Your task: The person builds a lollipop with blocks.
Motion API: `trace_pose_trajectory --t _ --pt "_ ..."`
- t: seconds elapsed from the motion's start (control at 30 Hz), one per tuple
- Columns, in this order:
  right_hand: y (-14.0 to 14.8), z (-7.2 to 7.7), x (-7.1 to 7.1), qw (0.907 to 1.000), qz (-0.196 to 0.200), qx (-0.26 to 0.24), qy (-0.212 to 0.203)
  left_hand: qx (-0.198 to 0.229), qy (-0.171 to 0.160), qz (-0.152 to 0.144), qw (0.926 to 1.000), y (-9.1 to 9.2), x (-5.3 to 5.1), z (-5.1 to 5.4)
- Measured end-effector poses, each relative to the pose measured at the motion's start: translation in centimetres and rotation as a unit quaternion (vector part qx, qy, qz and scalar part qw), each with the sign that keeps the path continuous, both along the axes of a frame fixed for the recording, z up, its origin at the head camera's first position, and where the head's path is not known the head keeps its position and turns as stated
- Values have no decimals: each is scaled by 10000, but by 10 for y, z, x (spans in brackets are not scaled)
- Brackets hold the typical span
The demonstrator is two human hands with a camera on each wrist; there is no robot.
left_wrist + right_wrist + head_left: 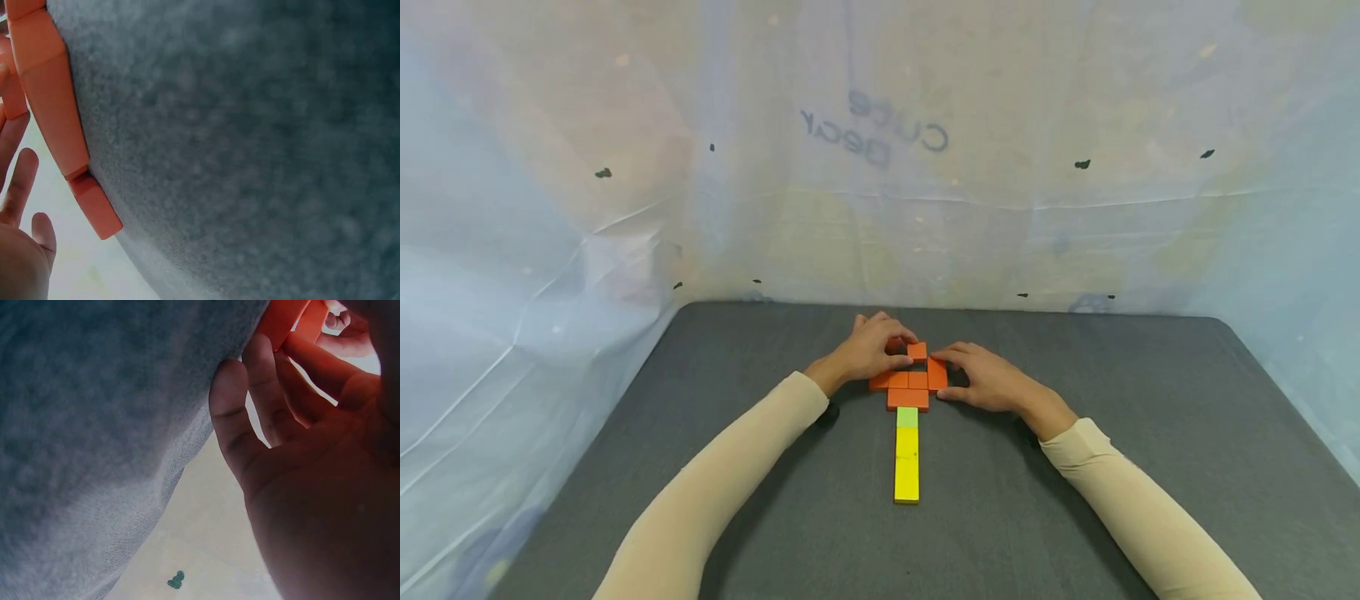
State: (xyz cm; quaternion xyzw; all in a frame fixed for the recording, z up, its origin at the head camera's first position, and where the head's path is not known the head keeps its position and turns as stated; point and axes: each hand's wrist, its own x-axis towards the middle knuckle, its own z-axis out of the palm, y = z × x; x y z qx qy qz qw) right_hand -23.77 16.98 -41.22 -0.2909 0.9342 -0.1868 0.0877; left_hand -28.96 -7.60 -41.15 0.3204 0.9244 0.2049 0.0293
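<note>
My left hand (874, 345) pinches a small square orange block (917, 351) between thumb and fingers, at the far end of a group of orange blocks. On the right side, my right hand (988, 377) holds an upright-lying orange rectangular block (937, 374), fingertips at its far end and thumb at its near end. Small orange blocks (917, 380) lie in a row between the sides, above a wide orange block (907, 399). In the left wrist view, orange blocks (53, 94) run beside the left fingers. The left palm hides part of the left-side blocks.
A light green block (907, 417) and yellow blocks (906, 467) form a straight strip toward me from the orange group. Everything lies on a dark grey table (775, 525). A pale translucent sheet (970, 242) with dark marks and writing stands behind and around it.
</note>
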Motion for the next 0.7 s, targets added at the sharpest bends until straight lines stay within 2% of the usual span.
trace_pose_trajectory --t 0.17,0.43,0.7 --pt "0 -2 0 10000 13 -21 -14 -106 -21 -83 9999 2 4 -1" --pt "1 -1 0 9999 69 -74 13 -227 -44 -111 9997 4 4 -3" --pt "0 -2 0 9999 75 -118 44 -186 -272 -82 9994 2 6 -3"
